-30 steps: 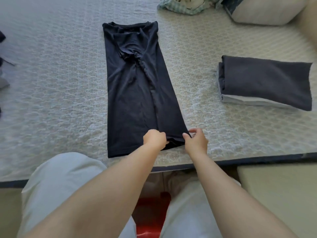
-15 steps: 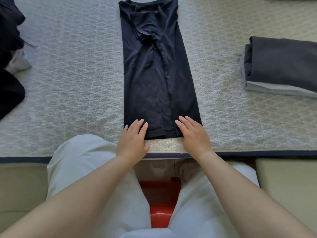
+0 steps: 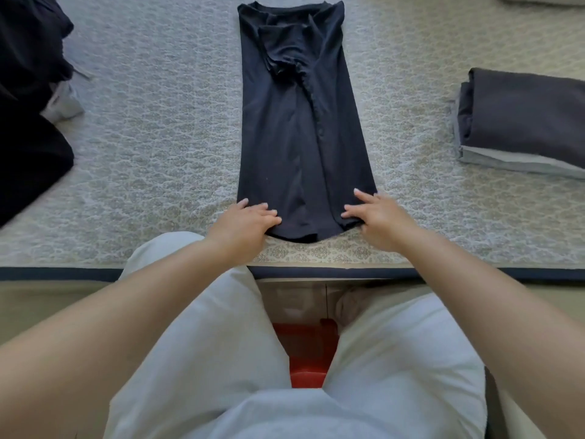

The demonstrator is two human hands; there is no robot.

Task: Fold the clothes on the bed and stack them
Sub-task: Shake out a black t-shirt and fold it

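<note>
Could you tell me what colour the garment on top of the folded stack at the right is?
Dark charcoal grey garment, shown in the head view.

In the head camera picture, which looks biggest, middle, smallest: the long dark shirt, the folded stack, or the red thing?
1. Long dark shirt.
2. Folded stack, partly cut off at the edge.
3. Red thing, mostly hidden by legs, so unsure.

— Where is there room on the bed cover (image 3: 158, 153)?
— Wide bare strips either side of the long dark shirt (image 3: 300, 131).
— And the edges?
— Folded stack (image 3: 522, 122) far right, black pile (image 3: 28, 106) far left (both well apart from the shirt).
</note>
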